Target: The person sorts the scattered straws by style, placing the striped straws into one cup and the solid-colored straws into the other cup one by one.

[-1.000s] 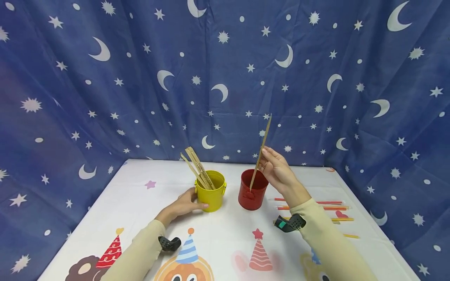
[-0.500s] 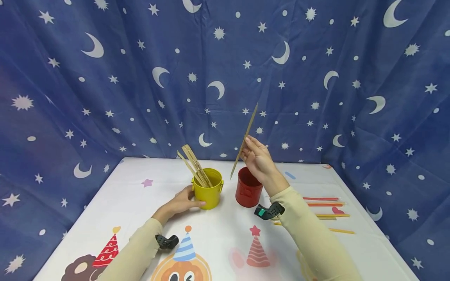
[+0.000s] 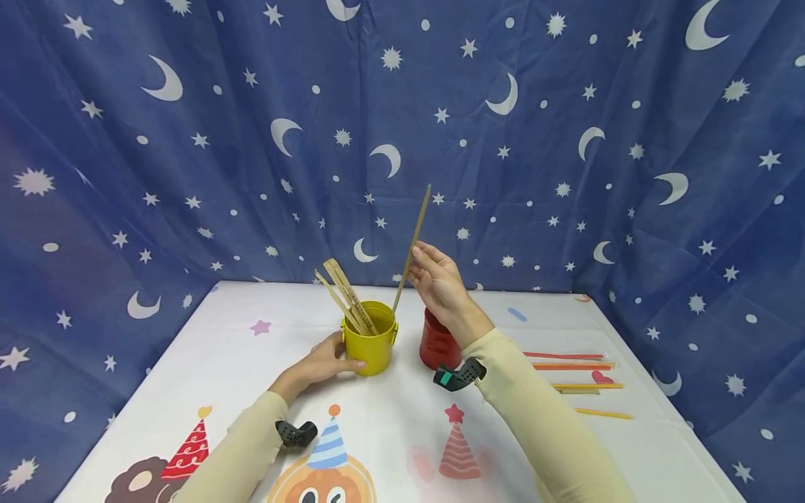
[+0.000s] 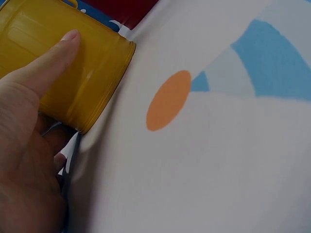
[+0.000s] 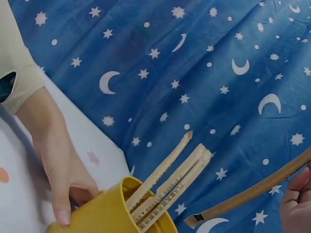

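Observation:
My left hand (image 3: 317, 363) grips the side of a small yellow bucket (image 3: 371, 355); its thumb (image 4: 60, 51) lies across the front. Several pale wooden chopsticks (image 5: 167, 189), some with printed wrapping, lean out of the bucket to the left. Above the right side of its rim, my right hand (image 3: 438, 279) pinches a long, thin, tan wrapped chopstick pair (image 3: 415, 234) near the middle. That pair slants, upper end to the right. In the right wrist view, its lower end is apart from the bucket. A red bucket (image 3: 437, 346) stands partly hidden behind my right hand.
Several red, orange and yellow wrapped straws (image 3: 588, 385) lie on the right of the table, along with a short tan piece (image 3: 578, 391). A white cloth (image 3: 283, 307) with party prints covers the table. A blue star-and-moon curtain (image 3: 327, 209) hangs behind.
My right hand has lifted the chopstick pair out of the red bucket and carried it left, over to the yellow bucket's rim. My left hand keeps its grip on the yellow bucket.

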The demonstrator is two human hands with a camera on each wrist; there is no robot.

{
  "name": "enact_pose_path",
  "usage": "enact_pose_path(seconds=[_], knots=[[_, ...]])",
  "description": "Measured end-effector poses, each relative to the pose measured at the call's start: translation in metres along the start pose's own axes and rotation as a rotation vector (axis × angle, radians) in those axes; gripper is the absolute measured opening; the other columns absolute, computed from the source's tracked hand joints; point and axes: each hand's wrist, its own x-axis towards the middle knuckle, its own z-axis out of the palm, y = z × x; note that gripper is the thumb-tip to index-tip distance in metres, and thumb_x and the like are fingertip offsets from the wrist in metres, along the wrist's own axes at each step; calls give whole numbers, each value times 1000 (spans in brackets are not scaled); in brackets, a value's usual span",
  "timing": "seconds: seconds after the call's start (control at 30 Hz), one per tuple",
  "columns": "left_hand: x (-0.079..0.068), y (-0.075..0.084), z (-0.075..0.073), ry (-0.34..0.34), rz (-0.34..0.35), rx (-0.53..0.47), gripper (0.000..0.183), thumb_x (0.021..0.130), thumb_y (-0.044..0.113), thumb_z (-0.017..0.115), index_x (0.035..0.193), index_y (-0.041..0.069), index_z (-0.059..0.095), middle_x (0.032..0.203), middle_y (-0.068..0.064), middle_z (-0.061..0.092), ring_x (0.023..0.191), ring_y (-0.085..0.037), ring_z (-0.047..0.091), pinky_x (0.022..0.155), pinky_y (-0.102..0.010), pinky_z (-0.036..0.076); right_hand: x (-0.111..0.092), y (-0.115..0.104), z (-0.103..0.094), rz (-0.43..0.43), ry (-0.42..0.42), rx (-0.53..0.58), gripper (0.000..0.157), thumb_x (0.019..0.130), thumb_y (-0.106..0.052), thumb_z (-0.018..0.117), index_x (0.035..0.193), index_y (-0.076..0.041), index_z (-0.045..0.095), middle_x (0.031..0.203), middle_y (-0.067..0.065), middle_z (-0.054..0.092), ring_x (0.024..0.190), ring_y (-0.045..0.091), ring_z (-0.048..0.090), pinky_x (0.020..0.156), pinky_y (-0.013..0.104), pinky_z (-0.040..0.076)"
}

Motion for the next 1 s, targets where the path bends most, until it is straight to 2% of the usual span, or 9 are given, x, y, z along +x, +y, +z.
enact_pose_path(seconds=[0.23,0.4,0.57,0.67,0.77,0.9,1.0], knots=[[2,2,-2,4,-10,20,99,82,41,82,157,2,30,161,-23,36,149,-42,36,126,-56,25,7,9,1,30,-43,-101,38,106,-3,46,87,-24,71,86,-10,66,79,7,57,80,23,47],[1,1,-1,0,-6,3,98,82,40,82,157,2,30,163,-22,34,150,-41,35,126,-53,26,11,23,-2,61,-58,-153,38,105,-3,47,87,-26,71,85,-11,67,79,6,56,82,22,48],[0,0,-1,7,0,11,97,82,42,81,157,4,32,162,-22,36,150,-41,36,126,-55,26,12,40,-3,81,-68,-221,34,104,-2,51,88,-25,71,85,-10,67,77,6,55,81,22,50],[-1,0,-1,21,-18,24,96,81,43,82,156,5,35,160,-21,40,149,-41,38,125,-58,25,12,52,-3,121,-86,-308,23,102,-3,55,96,-19,71,87,-9,68,78,7,54,78,21,48],[-1,0,-2,18,-20,37,96,82,43,82,156,5,35,159,-21,40,148,-41,38,125,-59,25,11,62,-3,170,-97,-406,14,101,-4,58,108,-6,70,90,-8,65,79,9,54,75,20,47],[1,0,-2,1,-1,34,95,82,43,81,156,4,34,161,-22,38,149,-41,36,125,-58,26,12,72,-4,211,-109,-506,22,100,-7,61,118,3,67,92,-8,65,80,10,55,76,21,48],[0,1,-1,-6,-4,26,95,82,44,81,156,5,34,161,-21,37,150,-41,36,126,-57,25,12,77,-2,246,-147,-576,25,99,-9,63,121,3,68,96,-7,70,83,12,58,80,23,50]])
